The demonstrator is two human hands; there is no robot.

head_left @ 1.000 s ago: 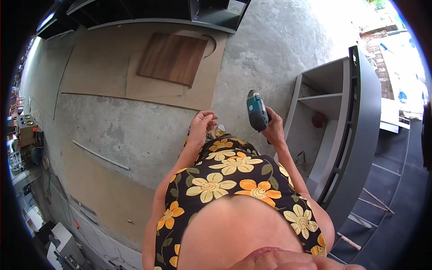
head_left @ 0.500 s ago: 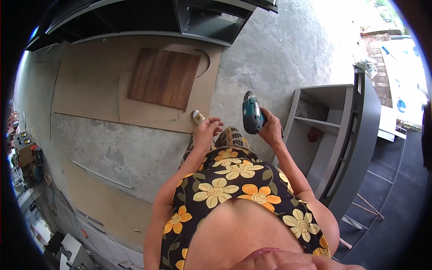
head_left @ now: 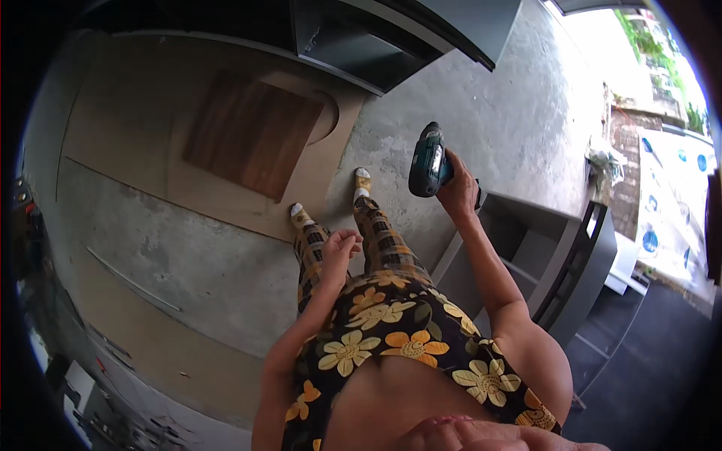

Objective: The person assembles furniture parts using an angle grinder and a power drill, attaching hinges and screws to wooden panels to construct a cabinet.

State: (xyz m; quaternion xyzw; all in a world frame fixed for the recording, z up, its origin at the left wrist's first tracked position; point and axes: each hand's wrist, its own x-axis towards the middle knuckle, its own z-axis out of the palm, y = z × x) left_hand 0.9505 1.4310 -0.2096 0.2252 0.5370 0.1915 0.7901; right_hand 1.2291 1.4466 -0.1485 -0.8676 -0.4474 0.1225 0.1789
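Observation:
My right hand is wrapped around the grip of a teal and black cordless drill, held out over the concrete floor with its chuck pointing away from me. Near my thigh, my left hand is closed with its fingers curled in. Whatever lies inside those fingers, if anything, is hidden. Below the right forearm stands a grey cabinet carcass with inner shelves.
A dark wood-look board lies on brown sheet board ahead left. A dark cabinet stands at the far side. Black panels lie at right, and a thin strip is on the floor at left.
My right hand has carried the drill forward and slightly right. The left hand's fingers have curled in more, and it is lower in view. My view has turned, and both feet now show.

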